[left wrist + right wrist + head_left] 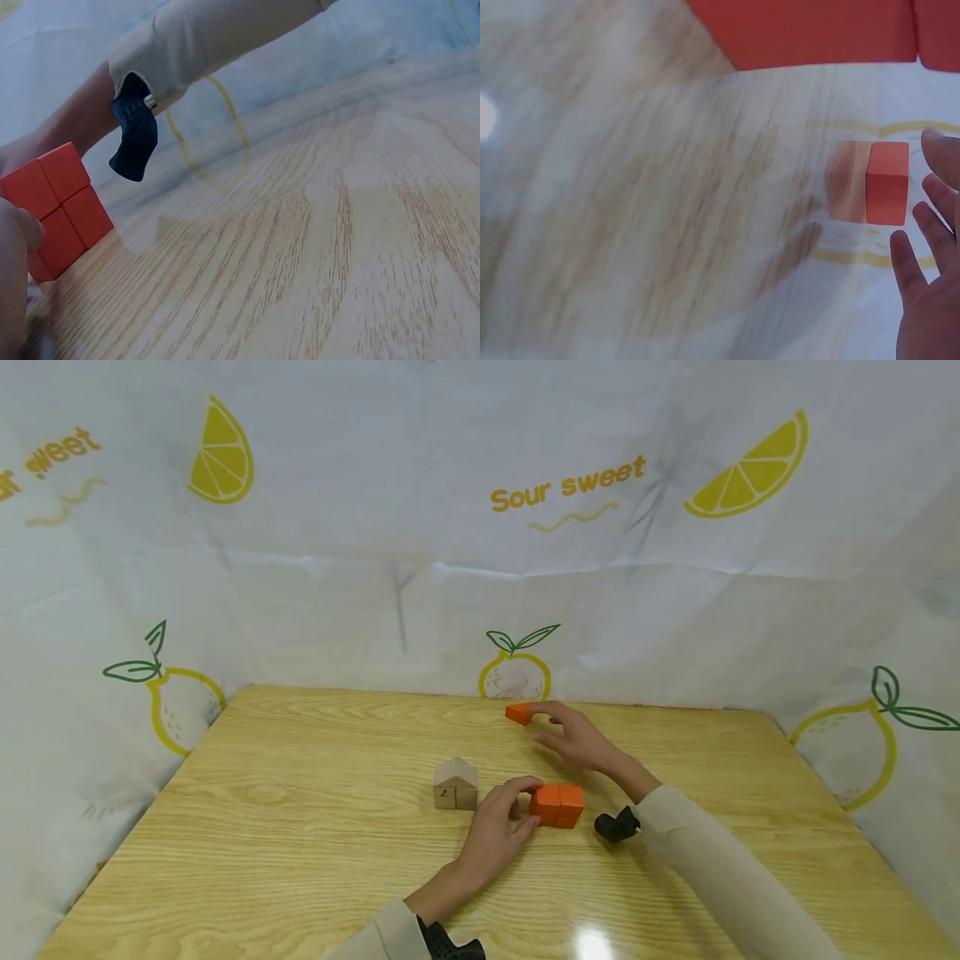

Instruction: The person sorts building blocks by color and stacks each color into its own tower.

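Four-part orange block stack is avoided as a count here; several orange wooden blocks (557, 806) stand together as one stack near the middle of the table. My left hand (495, 835) holds this stack at its left side, thumb in front and index finger behind. At the table's far edge lies a separate orange wedge-shaped block (517, 713). My right hand (576, 737) reaches over to it, fingertips right at its right end in the head view. In the right wrist view the fingers (906, 262) are spread beside the wedge block (888, 184).
Left of my left hand stands a small house shape of plain wooden blocks (455, 785) with a peaked top and a dark mark. The wood-grain table (285, 827) meets a white lemon-print cloth (337, 618) at the back and sides. Black devices (617, 825) sit at both wrists.
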The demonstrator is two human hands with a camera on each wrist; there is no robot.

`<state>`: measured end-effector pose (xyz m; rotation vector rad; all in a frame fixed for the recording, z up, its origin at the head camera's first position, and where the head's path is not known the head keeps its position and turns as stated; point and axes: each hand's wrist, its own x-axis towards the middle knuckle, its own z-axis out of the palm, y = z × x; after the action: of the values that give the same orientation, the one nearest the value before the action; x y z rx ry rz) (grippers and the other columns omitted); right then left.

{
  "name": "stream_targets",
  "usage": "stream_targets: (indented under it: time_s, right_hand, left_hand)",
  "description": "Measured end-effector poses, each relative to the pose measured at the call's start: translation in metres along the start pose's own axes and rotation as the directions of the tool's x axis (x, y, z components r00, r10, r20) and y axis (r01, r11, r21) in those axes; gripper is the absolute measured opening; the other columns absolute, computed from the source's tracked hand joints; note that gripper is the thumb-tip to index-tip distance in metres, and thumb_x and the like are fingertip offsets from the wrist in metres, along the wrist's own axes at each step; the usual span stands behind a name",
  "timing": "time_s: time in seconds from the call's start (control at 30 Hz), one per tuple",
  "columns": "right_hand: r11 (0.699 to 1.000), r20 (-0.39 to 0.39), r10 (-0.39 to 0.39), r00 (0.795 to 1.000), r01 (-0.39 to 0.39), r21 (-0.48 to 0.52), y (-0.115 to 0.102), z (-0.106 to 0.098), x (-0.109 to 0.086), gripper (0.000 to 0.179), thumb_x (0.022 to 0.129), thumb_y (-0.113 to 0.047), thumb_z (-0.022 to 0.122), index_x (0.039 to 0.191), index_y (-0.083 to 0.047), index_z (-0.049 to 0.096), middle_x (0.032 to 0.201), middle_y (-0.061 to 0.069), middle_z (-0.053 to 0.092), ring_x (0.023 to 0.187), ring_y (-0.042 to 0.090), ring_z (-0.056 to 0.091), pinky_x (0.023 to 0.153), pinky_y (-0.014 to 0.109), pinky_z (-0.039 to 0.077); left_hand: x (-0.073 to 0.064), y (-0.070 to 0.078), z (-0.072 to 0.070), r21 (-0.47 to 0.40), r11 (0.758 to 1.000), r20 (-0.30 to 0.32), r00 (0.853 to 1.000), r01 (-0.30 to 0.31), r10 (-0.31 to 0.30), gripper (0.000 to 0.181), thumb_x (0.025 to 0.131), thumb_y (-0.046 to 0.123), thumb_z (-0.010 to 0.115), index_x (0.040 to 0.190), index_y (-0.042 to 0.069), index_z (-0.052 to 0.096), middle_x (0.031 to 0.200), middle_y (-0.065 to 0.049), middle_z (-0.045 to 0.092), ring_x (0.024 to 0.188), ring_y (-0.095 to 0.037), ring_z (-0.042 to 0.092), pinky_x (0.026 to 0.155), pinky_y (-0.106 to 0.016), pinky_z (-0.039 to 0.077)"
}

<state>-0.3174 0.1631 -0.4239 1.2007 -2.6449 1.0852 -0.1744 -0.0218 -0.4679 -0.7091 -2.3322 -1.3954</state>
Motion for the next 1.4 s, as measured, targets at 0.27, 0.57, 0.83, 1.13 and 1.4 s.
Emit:
stream_targets:
  time_s: [0.27, 0.57, 0.83, 1.13, 1.4]
  right_hand:
    - [0.997, 0.054, -0.011, 0.998, 0.016, -0.082, 0.002, 0.001, 0.009, 0.052, 0.090, -0.004, 0.066, 0.138, 0.000, 0.047, 0.140, 0.019, 0.046, 0.129, 0.038, 0.041, 0.100, 0.056, 0.034]
    - [0.986, 0.096, -0.002, 0.995, 0.018, -0.167, 0.004, 0.000, 0.009, 0.048, 0.090, -0.006, 0.067, 0.135, -0.002, 0.051, 0.134, 0.016, 0.051, 0.127, 0.037, 0.041, 0.101, 0.055, 0.033]
    - [0.977, 0.070, -0.069, 0.995, 0.081, -0.196, 0.003, -0.001, -0.002, 0.042, 0.088, -0.001, 0.067, 0.128, 0.002, 0.056, 0.134, 0.019, 0.051, 0.125, 0.039, 0.042, 0.100, 0.056, 0.033]
    - [0.977, 0.053, -0.084, 0.995, 0.093, -0.190, 0.000, -0.007, -0.027, 0.041, 0.089, -0.003, 0.066, 0.129, 0.000, 0.056, 0.136, 0.018, 0.050, 0.126, 0.036, 0.041, 0.100, 0.056, 0.033]
    - [0.983, 0.030, -0.072, 0.997, 0.076, -0.168, -0.002, -0.009, -0.049, 0.046, 0.088, -0.001, 0.067, 0.132, -0.001, 0.054, 0.137, 0.015, 0.049, 0.126, 0.035, 0.040, 0.098, 0.056, 0.034]
  left_hand:
    - [0.000, 0.001, -0.001, -0.006, 1.000, 0.000, 1.000, 0.001, -0.001, 0.049, 0.085, 0.004, 0.073, 0.128, 0.017, 0.054, 0.102, 0.002, 0.060, 0.075, -0.016, 0.049, 0.068, -0.022, 0.041]
    - [0.000, 0.000, -0.001, 0.007, 1.000, -0.003, 1.000, -0.004, 0.004, 0.049, 0.085, 0.004, 0.073, 0.128, 0.017, 0.054, 0.105, 0.002, 0.060, 0.076, -0.015, 0.049, 0.068, -0.022, 0.041]
    - [0.000, 0.000, -0.001, 0.004, 1.000, 0.002, 1.000, 0.002, -0.002, 0.050, 0.084, 0.004, 0.073, 0.128, 0.018, 0.054, 0.107, 0.002, 0.060, 0.075, -0.016, 0.049, 0.067, -0.021, 0.040]
    - [0.000, 0.001, -0.001, 0.001, 1.000, 0.012, 1.000, 0.007, -0.007, 0.049, 0.085, 0.005, 0.073, 0.129, 0.018, 0.054, 0.103, 0.003, 0.060, 0.075, -0.016, 0.049, 0.067, -0.022, 0.040]
    - [0.000, 0.000, -0.001, -0.006, 1.000, 0.013, 1.000, 0.015, -0.015, 0.050, 0.086, 0.005, 0.072, 0.129, 0.019, 0.054, 0.105, 0.002, 0.060, 0.075, -0.016, 0.048, 0.067, -0.022, 0.040]
